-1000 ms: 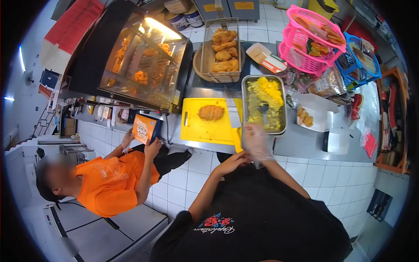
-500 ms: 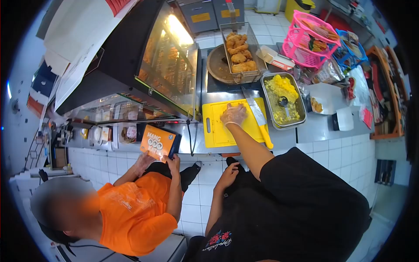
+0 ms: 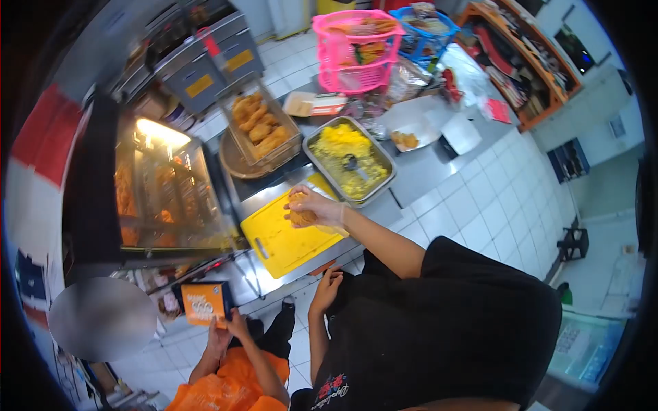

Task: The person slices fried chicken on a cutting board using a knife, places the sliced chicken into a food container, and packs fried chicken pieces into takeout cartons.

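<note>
My right hand (image 3: pixel 314 209), in a clear plastic glove, is closed around a golden piece of fried chicken (image 3: pixel 300 216). It is above the yellow cutting board (image 3: pixel 282 241). A knife on the board is mostly hidden behind this hand and forearm. My left hand (image 3: pixel 327 288) is bare and low in front of my body, its fingers loosely apart and nothing in it. Beyond the board stands a metal tray (image 3: pixel 389 171) of yellow mashed food, with a dark-ended utensil (image 3: pixel 351 163) in it. Several fried chicken pieces (image 3: pixel 259 127) fill a wire basket (image 3: pixel 291 145) over a round brown bowl (image 3: pixel 233 161).
A lit glass food warmer (image 3: pixel 164 198) stands at left. A co-worker in an orange shirt (image 3: pixel 236 377) holds an orange box (image 3: pixel 203 303). Farther along are an open white box (image 3: pixel 425 120), a pink basket rack (image 3: pixel 356 75) and a blue basket (image 3: pixel 430 34).
My right hand has risen from the cutting board and now holds fried chicken. The view has turned, shifting the counter leftward. The co-worker still holds the orange box.
</note>
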Demonstrator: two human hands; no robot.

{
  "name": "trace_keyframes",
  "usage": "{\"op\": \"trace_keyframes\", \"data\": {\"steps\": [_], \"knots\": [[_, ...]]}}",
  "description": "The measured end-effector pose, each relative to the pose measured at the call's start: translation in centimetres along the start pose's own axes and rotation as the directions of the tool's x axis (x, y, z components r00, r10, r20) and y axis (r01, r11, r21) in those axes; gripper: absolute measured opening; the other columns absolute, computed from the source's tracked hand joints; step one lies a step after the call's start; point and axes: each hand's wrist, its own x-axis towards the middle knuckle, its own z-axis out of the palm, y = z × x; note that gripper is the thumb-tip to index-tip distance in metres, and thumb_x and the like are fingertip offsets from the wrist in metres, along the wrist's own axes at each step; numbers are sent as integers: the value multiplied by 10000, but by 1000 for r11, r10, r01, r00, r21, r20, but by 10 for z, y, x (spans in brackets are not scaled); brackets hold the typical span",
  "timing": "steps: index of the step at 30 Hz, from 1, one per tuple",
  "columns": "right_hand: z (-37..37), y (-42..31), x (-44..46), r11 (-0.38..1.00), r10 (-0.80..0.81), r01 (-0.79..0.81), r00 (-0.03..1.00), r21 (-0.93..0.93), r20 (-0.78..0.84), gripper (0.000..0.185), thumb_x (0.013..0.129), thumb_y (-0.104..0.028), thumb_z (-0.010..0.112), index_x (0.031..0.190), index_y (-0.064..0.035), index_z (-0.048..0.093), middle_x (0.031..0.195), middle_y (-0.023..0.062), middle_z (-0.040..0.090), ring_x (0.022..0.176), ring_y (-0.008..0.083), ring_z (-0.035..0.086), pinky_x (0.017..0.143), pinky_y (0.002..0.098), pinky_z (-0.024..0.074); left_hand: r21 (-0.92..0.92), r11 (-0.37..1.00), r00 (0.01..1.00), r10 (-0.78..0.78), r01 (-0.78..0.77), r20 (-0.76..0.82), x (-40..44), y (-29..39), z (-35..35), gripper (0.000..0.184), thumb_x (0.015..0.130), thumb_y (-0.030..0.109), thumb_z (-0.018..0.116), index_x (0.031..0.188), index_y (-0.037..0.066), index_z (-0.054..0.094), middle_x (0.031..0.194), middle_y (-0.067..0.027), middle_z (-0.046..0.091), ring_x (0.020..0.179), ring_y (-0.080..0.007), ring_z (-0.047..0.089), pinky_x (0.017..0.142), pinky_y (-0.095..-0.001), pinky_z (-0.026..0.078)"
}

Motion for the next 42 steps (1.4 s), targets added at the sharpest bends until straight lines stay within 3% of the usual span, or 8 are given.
{"op": "trace_keyframes", "data": {"steps": [5, 10, 14, 19, 26, 29, 35, 42], "knots": [[-58, -121, -188, 908, -210, 80, 937, -411, -280, 525, 840, -178, 815, 1264, -175, 507, 1121, 80, 633, 959, 207, 687, 773, 385, 607, -94, 992, 919, -44, 87, 393, 74, 78, 71, 439, 1055, 266, 503, 1462, 104, 474, 1329, -106, 590, 1228, -209, 588, 1029, -357, 462], [-276, -254, -312, -346, -843, -546, 538, -763, -3, 402, 740, -208, 793, 1087, -104, 619, 873, 131, 660, 737, 252, 685, 642, 362, 568, -32, 996, 838, -48, 78, 544, 212, 140, 196, 452, 1049, 268, 502, 1469, 106, 461, 1332, -117, 583, 1230, -207, 587, 1020, -359, 479], [-436, -312, -296, -633, -693, -589, 720, -502, 28, 215, 810, -157, 655, 1025, -141, 649, 874, 164, 650, 724, 293, 673, 676, 407, 572, -251, 966, 955, 13, 65, 296, 341, 184, 329, 541, 1019, 245, 537, 1517, 120, 367, 1399, -149, 499, 1215, -230, 585, 933, -426, 546], [-395, -313, -280, -580, -370, -411, 902, -703, -222, 377, 837, -140, 640, 1212, -122, 601, 1133, 251, 610, 989, 351, 647, 828, 413, 553, -303, 953, 998, -32, 16, -46, 440, 197, 428, 745, 963, 224, 626, 1566, 74, 213, 1462, -189, 405, 1192, -299, 569, 781, -424, 617], [-417, -335, -310, 901, -186, 77, 958, -427, -220, 579, 937, -145, 597, 1486, -99, 422, 1433, 299, 473, 1323, 418, 510, 1076, 417, 448, -391, 919, 949, -75, -54, -307, 438, 202, 418, 718, 996, 322, 617, 1544, 63, 232, 1387, -226, 466, 1119, -303, 618, 765, -415, 609], [-537, -269, -278, 359, -547, -81, 789, -930, -280, 537, 1006, -221, 532, 1494, -52, 381, 1372, 261, 535, 1274, 359, 546, 1078, 413, 430, -288, 957, 928, -88, -21, -363, 437, 198, 422, 659, 991, 288, 580, 1522, 58, 265, 1336, -231, 515, 1116, -284, 623, 806, -385, 592], [-453, -287, -278, 742, -196, -255, 802, -620, -565, 520, 1064, -381, 422, 1424, -7, 455, 1331, 213, 570, 1247, 326, 551, 1096, 393, 401, 27, 993, 893, 115, -115, -436, 441, 181, 426, 608, 926, 272, 623, 1401, -73, 466, 1349, -298, 554, 1284, -409, 528, 1115, -442, 401], [-456, -301, -278, -85, -418, -207, 895, -975, -153, 525, 1005, -346, 545, 1403, -7, 505, 1345, 192, 567, 1241, 328, 550, 1078, 385, 425, -41, 953, 920, 278, -300, -275, 432, 143, 416, 719, 943, 280, 668, 1504, -45, 356, 1511, -219, 447, 1404, -309, 433, 1170, -414, 347]]}}
